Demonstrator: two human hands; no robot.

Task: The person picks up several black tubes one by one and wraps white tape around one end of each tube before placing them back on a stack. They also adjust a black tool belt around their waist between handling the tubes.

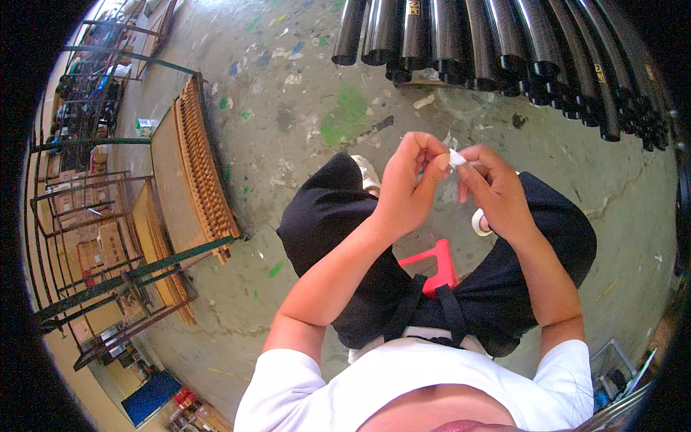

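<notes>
My left hand (416,173) and my right hand (493,183) meet in front of me, above the floor and between my knees. A small white piece (455,158), like folded paper or cloth, is pinched between the fingertips of both. Its exact kind is too small to tell. Nearest beyond my hands lie several long glossy black tubes (439,43), with their open ends pointing toward me. Neither hand touches them.
A red plastic stool (440,268) shows between my legs. On the left stands a green metal rack (137,277) holding brown ridged boards (198,158). The grey floor (288,108) has paint spots. A grey crate (612,367) sits at the lower right.
</notes>
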